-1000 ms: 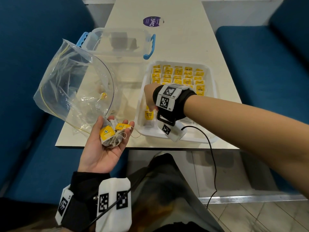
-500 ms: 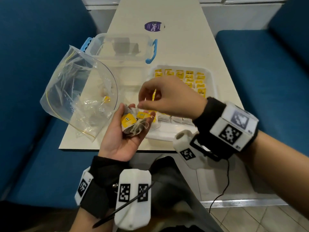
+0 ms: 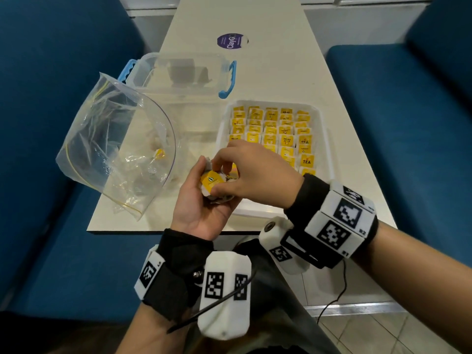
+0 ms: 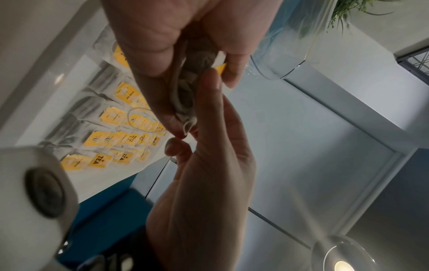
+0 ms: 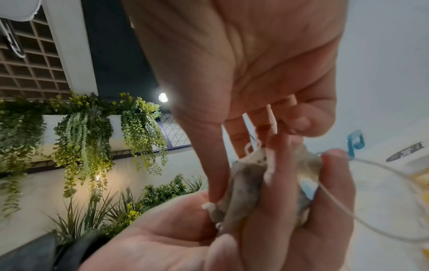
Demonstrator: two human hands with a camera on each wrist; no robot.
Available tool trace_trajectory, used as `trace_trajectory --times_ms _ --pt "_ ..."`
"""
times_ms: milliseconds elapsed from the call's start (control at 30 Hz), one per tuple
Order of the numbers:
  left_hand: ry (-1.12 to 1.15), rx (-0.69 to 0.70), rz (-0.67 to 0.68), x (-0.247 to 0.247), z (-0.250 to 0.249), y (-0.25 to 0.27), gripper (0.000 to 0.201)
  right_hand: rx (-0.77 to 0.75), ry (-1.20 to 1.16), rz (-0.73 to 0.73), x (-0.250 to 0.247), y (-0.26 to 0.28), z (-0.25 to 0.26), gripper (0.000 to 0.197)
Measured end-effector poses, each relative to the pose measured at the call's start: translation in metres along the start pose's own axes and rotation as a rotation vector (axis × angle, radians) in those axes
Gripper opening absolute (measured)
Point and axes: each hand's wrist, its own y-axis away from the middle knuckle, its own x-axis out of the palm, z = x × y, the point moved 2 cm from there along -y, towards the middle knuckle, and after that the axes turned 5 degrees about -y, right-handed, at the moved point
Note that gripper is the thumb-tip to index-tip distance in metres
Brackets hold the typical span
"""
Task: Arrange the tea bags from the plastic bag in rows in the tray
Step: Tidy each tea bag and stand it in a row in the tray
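Tea bags: rows [image 3: 277, 131] with yellow tags fill the far and right part of the tray; a small bunch [image 3: 213, 181] lies in the left hand, above the tray's near-left corner.
Table [image 3: 281, 72]: white and narrow, blue benches [image 3: 398, 118] on both sides.
Plastic bag [image 3: 112, 149]: clear, mouth open toward the hands, on the table's left edge, one yellow-tagged tea bag [image 3: 158, 156] inside.
Clear box [image 3: 178, 75]: blue handles, behind the bag and just beside the tray's far-left corner.
Tray [image 3: 325, 139]: white, near the table's right and front edges; bare floor shows at its near end.
Left hand [image 3: 201, 213]: palm up, fingers curled round the bunch.
Right hand [image 3: 258, 175]: over the bunch, thumb and fingertips pinching one of its tea bags; a loose string [image 5: 371, 183] trails off.
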Motion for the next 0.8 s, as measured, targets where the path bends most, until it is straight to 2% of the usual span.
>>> trace_trajectory --times_ms 100,300,433,567,800 --pt "0.016 -0.007 0.016 0.0011 0.0001 0.0004 0.033 -0.01 -0.045 -0.011 -0.0006 -0.0006 0.0001 0.034" --pt "0.03 -0.018 0.035 0.0029 0.0004 0.0011 0.034 -0.021 -0.284 -0.042 -0.0012 0.0001 0.0001 0.02" --pt "0.032 -0.01 0.023 0.0026 -0.0005 0.0014 0.035 -0.042 -0.399 -0.031 -0.0026 0.0013 -0.0016 0.02" --pt "0.027 -0.001 0.023 0.0031 -0.0013 0.003 0.037 -0.09 -0.458 -0.035 -0.0059 0.0039 -0.0041 0.011" --pt "0.005 -0.016 0.043 0.0045 -0.0024 0.0042 0.042 -0.147 -0.514 -0.008 -0.0078 0.0079 -0.0082 0.011"
